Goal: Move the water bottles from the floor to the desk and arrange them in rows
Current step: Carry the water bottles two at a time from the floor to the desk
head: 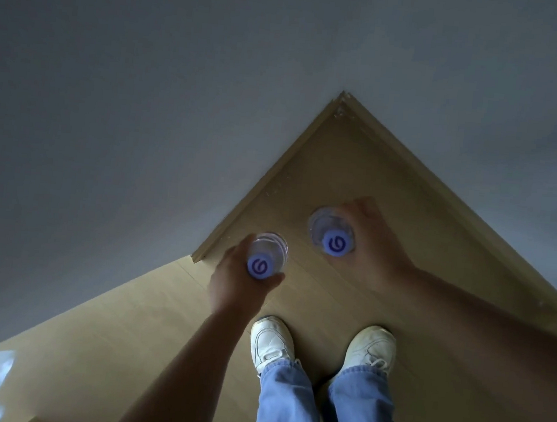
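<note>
we had one water bottle (267, 255) gripped in our left hand (236, 283) and another bottle (331, 233) in our right hand (371, 235), fingers curled round each. both stood upright, caps toward us, over the floor (359, 171) ahead of our shoes (322, 346); no desk was in view.

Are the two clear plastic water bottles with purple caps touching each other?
Apart. The head view shows wooden floor between the bottle in the left hand and the bottle in the right hand.

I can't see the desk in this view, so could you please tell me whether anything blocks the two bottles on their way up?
Nothing visible does. The left hand and right hand each already grip a bottle over bare floor. The desk is out of view.
</note>
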The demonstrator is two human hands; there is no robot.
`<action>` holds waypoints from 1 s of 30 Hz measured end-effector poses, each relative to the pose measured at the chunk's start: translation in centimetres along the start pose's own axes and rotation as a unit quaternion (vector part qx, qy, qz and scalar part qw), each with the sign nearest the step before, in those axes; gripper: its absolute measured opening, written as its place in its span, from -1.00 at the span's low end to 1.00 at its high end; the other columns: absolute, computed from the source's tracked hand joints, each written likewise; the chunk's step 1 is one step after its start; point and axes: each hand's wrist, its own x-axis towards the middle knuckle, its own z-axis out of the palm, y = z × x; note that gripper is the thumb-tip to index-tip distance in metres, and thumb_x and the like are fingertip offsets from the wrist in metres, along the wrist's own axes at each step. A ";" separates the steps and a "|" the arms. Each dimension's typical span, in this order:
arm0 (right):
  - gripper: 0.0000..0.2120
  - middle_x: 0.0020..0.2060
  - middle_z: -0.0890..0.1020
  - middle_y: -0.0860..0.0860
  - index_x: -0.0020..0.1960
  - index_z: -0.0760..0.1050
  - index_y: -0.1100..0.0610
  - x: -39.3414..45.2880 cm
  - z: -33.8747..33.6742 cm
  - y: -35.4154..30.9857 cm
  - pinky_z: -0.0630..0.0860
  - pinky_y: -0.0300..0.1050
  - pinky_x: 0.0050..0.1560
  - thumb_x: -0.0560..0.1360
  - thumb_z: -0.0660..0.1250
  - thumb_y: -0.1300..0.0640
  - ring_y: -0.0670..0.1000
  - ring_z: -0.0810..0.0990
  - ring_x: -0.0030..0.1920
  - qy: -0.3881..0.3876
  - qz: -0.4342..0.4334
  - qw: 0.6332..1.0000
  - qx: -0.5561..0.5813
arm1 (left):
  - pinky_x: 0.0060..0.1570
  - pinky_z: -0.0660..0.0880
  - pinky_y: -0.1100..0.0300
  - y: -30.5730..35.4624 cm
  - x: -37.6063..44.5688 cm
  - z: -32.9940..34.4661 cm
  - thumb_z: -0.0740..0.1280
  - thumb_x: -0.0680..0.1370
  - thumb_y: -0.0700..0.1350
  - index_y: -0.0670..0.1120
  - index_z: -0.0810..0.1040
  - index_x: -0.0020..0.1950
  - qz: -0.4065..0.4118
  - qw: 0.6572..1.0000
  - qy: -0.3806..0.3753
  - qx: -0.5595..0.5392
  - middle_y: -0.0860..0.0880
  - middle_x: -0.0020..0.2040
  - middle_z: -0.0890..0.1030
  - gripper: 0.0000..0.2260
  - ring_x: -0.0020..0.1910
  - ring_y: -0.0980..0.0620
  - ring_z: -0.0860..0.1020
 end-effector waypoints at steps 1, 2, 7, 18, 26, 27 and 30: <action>-0.48 0.02 0.39 0.00 0.13 0.46 0.15 -1.2 -0.6 -0.8 0.52 -0.09 -0.11 0.23 0.57 0.24 0.04 0.49 -0.01 0.005 -0.008 1.000 0.024 | 0.02 0.52 0.12 0.3 -1.2 -0.7 0.57 0.24 0.07 0.11 0.44 0.31 -0.008 1.000 0.002 -0.001 0.05 0.13 0.60 -0.33 0.05 0.01 0.58; -0.50 0.00 0.42 -0.02 0.11 0.45 0.12 -2.3 -1.3 -1.7 0.51 -0.12 -0.12 0.24 0.57 0.23 0.03 0.52 -0.03 0.009 -0.009 0.999 0.038 | 0.02 0.52 0.13 0.7 -2.4 -1.5 0.57 0.24 0.07 0.11 0.44 0.30 -0.015 1.000 0.005 -0.010 0.05 0.13 0.60 -0.34 0.05 0.00 0.58; -0.47 0.06 0.56 -0.01 0.16 0.40 0.07 -7.0 -4.6 -6.7 0.57 -0.03 -0.02 0.27 0.56 0.10 0.01 0.56 0.02 0.004 -0.008 1.000 0.029 | 0.05 0.54 0.05 2.5 -8.8 -5.6 0.58 0.23 0.02 0.03 0.47 0.25 -0.002 0.998 0.025 -0.056 -0.01 0.24 0.55 -0.37 0.10 -0.03 0.56; -0.27 0.16 0.60 0.04 0.37 0.39 0.15 -19.7 -11.2 -20.0 0.53 -0.18 0.10 0.27 0.57 0.09 -0.01 0.58 0.13 -0.046 -0.083 0.994 0.045 | -0.27 0.42 0.26 5.7 -26.3 -16.4 0.52 0.26 0.03 0.15 0.52 -0.09 -0.024 0.983 0.098 -0.154 0.16 -0.23 0.61 -0.71 -0.21 0.11 0.58; -0.32 0.16 0.59 0.13 0.27 0.47 0.25 -29.6 -13.2 -29.6 0.44 -0.09 0.25 0.21 0.60 0.17 0.05 0.57 0.17 -0.091 -0.130 0.986 0.052 | -0.19 0.53 0.13 4.0 -40.0 -25.0 0.40 0.21 0.21 0.09 0.51 -0.16 -0.105 0.965 0.207 -0.124 0.12 -0.25 0.60 -0.68 -0.20 0.03 0.57; -0.38 0.13 0.61 0.10 0.23 0.52 0.19 -30.5 -13.1 -31.0 0.44 -0.16 0.21 0.21 0.60 0.12 0.02 0.58 0.13 -0.102 -0.156 0.982 0.026 | -0.20 0.51 0.16 3.7 -41.2 -25.9 0.39 0.22 0.21 0.11 0.50 -0.16 -0.117 0.961 0.219 -0.124 0.14 -0.25 0.60 -0.70 -0.19 0.04 0.57; -0.47 0.03 0.65 -0.02 0.15 0.55 0.04 -32.8 -13.0 -35.2 0.43 -0.25 0.04 0.22 0.54 -0.05 -0.07 0.58 -0.03 -0.142 -0.218 0.964 -0.061 | -0.25 0.39 0.22 2.3 -44.7 -28.9 0.42 0.22 0.19 0.19 0.44 -0.26 -0.150 0.942 0.266 -0.140 0.18 -0.30 0.54 -0.77 -0.22 0.05 0.53</action>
